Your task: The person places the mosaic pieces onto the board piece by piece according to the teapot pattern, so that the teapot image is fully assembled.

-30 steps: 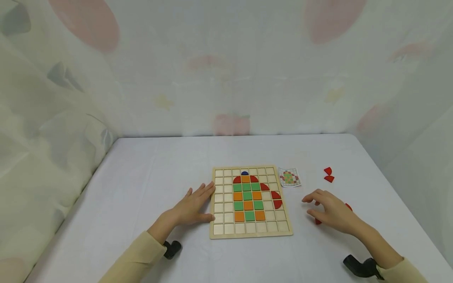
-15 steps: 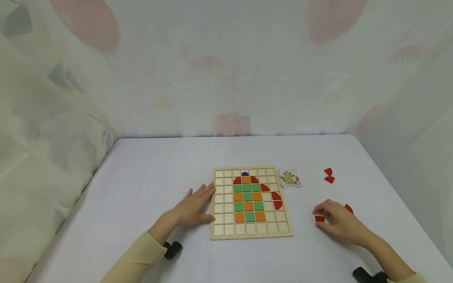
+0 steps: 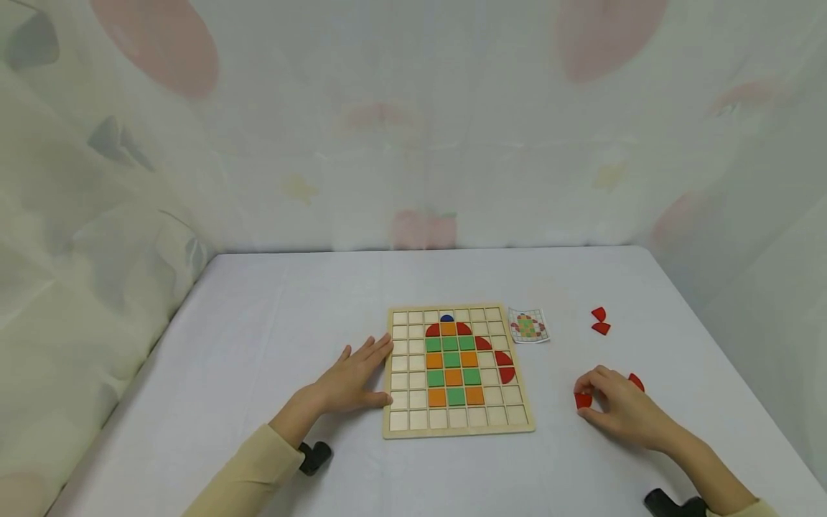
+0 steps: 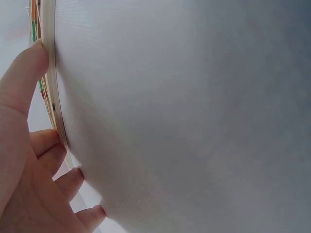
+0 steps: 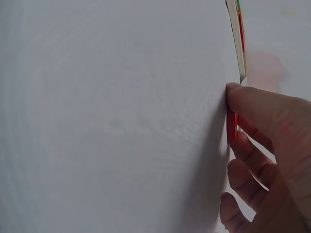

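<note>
A wooden grid board (image 3: 399, 420) lies on the table, with green, orange and red pieces and one blue piece set in its squares. Spread fingers of my left hand (image 3: 349, 378) touch the board's left edge; in the left wrist view the thumb and fingertips rest along that edge. To the right of the board, my right hand (image 3: 623, 406) pinches a red quarter-circle piece (image 3: 583, 401) between thumb and fingers. The right wrist view shows this red piece (image 5: 232, 124) edge-on, close to the table surface. Another red piece (image 3: 637, 381) lies just behind the right hand, partly hidden.
A small printed card (image 3: 528, 325) with a coloured grid pattern lies at the board's upper right. Farther right are two red quarter-circle pieces, an upper piece (image 3: 599, 314) and a lower piece (image 3: 601, 328). A patterned cloth wall (image 3: 413, 143) stands behind the table.
My right hand has moved slightly right and down to the near red piece, and its thumb and fingers have closed on it. The left hand stays at the board's edge.
</note>
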The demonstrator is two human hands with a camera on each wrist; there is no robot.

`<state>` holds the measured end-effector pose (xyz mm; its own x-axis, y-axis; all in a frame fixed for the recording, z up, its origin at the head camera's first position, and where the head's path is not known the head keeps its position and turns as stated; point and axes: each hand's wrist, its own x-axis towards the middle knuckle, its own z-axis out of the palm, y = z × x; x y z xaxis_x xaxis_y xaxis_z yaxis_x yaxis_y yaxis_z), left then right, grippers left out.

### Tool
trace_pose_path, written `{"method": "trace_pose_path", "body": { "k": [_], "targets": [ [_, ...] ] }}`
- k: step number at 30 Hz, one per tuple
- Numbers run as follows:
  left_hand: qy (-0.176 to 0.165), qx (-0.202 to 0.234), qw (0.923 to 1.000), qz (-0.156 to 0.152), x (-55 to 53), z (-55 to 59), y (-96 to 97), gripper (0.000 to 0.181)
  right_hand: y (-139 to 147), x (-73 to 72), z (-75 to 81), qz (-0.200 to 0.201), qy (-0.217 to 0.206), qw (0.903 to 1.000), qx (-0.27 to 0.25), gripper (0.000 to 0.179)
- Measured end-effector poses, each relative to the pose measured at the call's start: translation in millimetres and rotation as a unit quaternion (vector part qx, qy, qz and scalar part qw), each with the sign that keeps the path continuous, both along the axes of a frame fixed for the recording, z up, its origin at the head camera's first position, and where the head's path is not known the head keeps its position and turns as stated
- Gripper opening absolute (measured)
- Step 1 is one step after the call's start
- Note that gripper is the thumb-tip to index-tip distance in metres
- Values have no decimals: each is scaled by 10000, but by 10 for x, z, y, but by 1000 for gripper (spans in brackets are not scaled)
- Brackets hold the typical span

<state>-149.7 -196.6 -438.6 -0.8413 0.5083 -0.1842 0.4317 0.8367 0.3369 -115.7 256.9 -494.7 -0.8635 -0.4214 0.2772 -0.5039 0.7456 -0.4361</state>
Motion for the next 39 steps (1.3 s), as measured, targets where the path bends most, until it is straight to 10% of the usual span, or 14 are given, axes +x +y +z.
{"method": "trace_pose_path", "body": {
  "k": [39],
  "targets": [
    [83,-60,9999,-84,-18,-15,-12,88,-797,-158,200,309,-46,9994,-131,27]
  ]
}}
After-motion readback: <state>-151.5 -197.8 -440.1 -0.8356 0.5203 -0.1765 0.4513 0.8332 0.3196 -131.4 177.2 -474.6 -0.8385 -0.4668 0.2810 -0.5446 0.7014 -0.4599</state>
